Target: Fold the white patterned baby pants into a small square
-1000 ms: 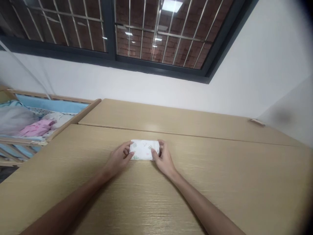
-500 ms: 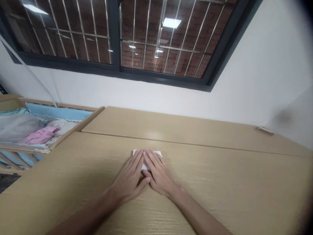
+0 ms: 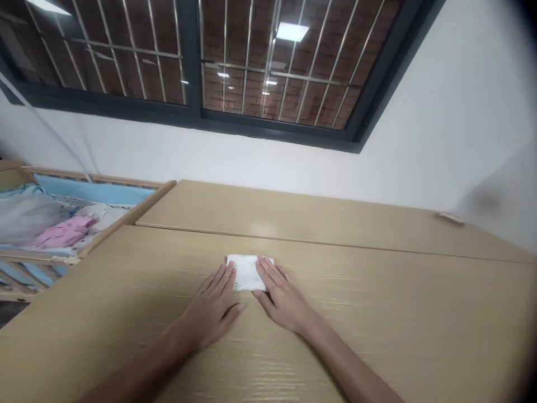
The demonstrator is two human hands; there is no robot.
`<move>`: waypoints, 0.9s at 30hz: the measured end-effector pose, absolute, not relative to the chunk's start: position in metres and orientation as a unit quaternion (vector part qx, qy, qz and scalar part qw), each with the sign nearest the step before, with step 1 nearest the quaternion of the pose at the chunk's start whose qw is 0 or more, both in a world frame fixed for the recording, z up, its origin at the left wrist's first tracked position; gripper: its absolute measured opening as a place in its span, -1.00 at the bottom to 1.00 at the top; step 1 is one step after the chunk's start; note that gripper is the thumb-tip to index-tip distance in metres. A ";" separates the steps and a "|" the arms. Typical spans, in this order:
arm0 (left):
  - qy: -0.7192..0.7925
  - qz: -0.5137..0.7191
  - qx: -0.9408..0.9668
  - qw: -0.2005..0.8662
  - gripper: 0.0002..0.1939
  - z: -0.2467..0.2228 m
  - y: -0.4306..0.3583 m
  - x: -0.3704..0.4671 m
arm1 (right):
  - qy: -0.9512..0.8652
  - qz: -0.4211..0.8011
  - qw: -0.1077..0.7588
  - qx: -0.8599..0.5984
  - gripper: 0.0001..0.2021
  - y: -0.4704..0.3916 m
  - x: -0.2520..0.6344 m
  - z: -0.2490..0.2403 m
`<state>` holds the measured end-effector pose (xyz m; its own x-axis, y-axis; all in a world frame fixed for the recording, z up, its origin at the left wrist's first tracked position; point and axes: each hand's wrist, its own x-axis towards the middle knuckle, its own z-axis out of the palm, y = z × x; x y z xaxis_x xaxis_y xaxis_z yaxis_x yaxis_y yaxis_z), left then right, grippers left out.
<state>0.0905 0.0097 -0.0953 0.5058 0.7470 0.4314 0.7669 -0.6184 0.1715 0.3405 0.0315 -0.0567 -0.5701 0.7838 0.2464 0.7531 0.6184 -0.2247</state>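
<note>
Since the earlier frame, the left hand (image 3: 212,309) and right hand (image 3: 283,299) have separated, exposing the centre of the folded white rectangular printed cloth (image 3: 247,275) on the pale wood-grain worktop (image 3: 411,324). Both lie flat, grasping nothing, at its 8 and 4 o'clock. Apparent step: smoothing; next, likely even pressure. Dark seam (image 3: 293,240) at 12; lateral room toward 3 o'clock.

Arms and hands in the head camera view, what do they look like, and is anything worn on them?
The left hand and right hand are bare, with no gloves, rings, watch or markings visible. No sleeve shows on either forearm.
</note>
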 end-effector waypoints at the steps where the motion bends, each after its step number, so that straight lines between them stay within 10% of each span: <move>1: -0.439 -0.237 -0.866 0.019 -0.18 -0.095 0.010 0.090 | -0.883 0.048 0.161 -0.437 -0.35 0.033 0.342 -0.057; 27: -0.418 -0.298 -0.858 0.034 -0.71 -0.073 0.012 0.091 | -0.921 -0.070 0.268 -0.275 -0.67 0.021 0.331 -0.041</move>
